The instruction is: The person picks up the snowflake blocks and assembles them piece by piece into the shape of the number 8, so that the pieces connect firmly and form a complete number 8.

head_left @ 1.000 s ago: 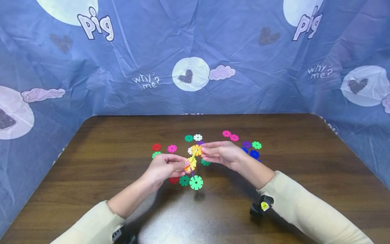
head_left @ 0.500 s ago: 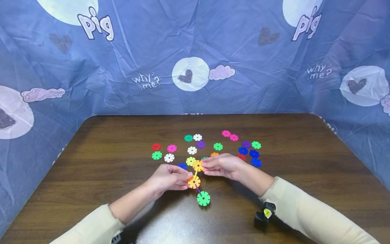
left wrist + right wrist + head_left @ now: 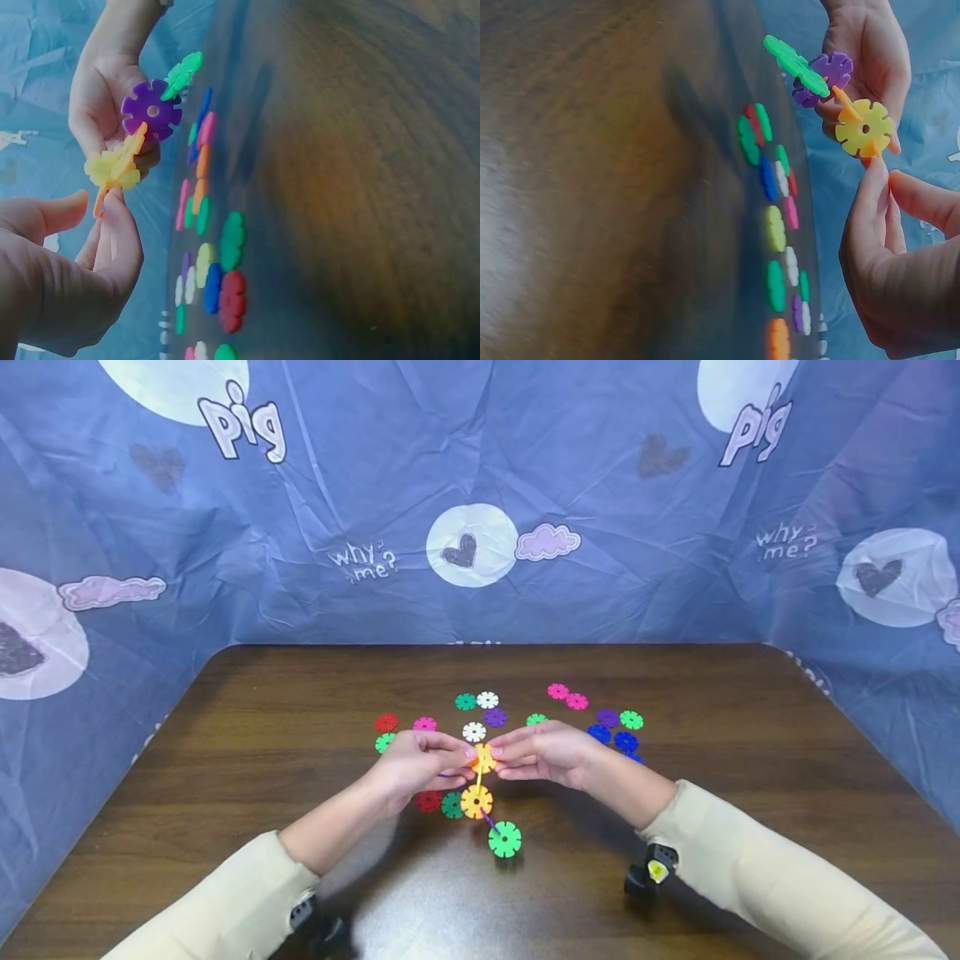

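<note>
A small chain of slotted plastic discs hangs between my hands above the table. In the head view its upper orange disc [image 3: 484,758] sits between both sets of fingertips. A yellow disc [image 3: 865,129], turned edge-on from above, links it to a lower orange disc [image 3: 476,802]. Below come a purple disc [image 3: 152,110] and a green disc [image 3: 505,840] at the near end. My right hand [image 3: 551,755] pinches the upper orange disc's right edge. My left hand [image 3: 420,767] pinches at its left edge, where a darker orange sliver shows by the thumb; the fingers partly hide it.
Loose slotted discs lie flat on the brown table [image 3: 300,693]. Behind the hands are a white disc [image 3: 474,732], a purple disc [image 3: 495,717] and pink discs [image 3: 576,702]. Several blue discs [image 3: 626,742] lie right; a red disc [image 3: 428,802] lies below the left hand.
The chain came nearer my body, then the hands moved slightly back. My left fingers went from the lower orange disc up to the upper one. The right hand kept its pinch.
</note>
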The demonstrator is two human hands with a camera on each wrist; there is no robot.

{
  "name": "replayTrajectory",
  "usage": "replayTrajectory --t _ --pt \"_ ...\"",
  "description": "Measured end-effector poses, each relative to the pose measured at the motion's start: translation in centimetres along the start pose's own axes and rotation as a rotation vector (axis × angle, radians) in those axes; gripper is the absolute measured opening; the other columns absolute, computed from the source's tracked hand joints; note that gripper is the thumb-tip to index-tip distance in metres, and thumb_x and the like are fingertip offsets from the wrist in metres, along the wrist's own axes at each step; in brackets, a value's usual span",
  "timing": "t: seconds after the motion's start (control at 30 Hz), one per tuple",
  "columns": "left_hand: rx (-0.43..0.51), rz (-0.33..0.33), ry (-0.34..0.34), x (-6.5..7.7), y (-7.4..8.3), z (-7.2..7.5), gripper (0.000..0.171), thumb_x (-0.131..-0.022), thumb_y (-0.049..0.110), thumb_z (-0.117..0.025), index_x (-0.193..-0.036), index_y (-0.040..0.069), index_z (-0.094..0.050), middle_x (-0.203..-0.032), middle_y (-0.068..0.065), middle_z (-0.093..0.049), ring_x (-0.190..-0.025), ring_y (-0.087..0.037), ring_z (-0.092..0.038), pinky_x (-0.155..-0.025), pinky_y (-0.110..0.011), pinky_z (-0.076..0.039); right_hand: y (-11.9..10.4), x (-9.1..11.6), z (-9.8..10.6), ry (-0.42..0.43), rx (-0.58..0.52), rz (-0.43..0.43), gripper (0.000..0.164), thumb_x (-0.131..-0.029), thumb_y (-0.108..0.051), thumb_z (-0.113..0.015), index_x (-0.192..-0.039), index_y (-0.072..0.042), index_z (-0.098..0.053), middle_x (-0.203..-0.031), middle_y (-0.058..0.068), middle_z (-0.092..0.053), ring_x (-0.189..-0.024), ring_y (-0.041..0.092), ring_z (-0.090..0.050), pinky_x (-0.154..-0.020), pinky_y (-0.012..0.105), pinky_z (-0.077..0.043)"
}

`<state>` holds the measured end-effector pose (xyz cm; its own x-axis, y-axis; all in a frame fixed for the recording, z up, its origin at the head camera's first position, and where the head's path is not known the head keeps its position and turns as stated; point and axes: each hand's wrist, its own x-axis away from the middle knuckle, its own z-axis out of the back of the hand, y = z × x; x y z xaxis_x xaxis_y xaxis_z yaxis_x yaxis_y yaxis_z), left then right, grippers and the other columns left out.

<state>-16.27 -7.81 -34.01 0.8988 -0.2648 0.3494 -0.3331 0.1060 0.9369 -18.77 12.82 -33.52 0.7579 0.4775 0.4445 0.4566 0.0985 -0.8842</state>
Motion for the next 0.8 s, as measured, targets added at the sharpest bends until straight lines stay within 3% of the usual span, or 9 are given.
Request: replayTrajectory --t 0.47,0.67,0.8 --pt "-0.023 0.037 -0.026 0.6 -1.7 -0.3 0.024 -0.088 0.002 -0.066 -0.106 -0.013 -0.062 -0.075 0.000 -0.069 -0.067 -0.006 -0.065 -0.079 -0.029 -0.060 2.4 -0.5 -0.8 -0.005 0.006 -0.068 0.037 -0.094 -0.003 -0.057 -0.126 0.013 -0.053 -0.080 -0.002 -0.073 -0.076 0.008 -0.070 -0.082 0.027 -0.059" --pt "-0.039 0.042 0.013 1.2 -1.6 1.6 0.029 -0.088 0.004 -0.065 -0.111 -0.012 -0.062 -0.078 0.001 -0.070 -0.069 -0.006 -0.065 -0.073 -0.022 -0.060 1.9 -1.5 -1.9 -0.010 0.039 -0.013 0.032 -0.094 -0.004 -0.058 -0.120 0.014 -0.056 -0.080 0.000 -0.072 -0.075 0.009 -0.069 -0.085 0.030 -0.059" --pt "-0.029 0.047 0.043 1.5 -1.5 3.3 0.032 -0.089 0.005 -0.065 -0.115 -0.013 -0.059 -0.080 0.001 -0.069 -0.070 -0.006 -0.065 -0.073 -0.022 -0.060 1.6 -2.1 -2.8 0.027 0.176 0.039 0.030 -0.091 -0.004 -0.063 -0.116 0.013 -0.062 -0.090 0.013 -0.074 -0.076 0.013 -0.071 -0.084 0.035 -0.059"
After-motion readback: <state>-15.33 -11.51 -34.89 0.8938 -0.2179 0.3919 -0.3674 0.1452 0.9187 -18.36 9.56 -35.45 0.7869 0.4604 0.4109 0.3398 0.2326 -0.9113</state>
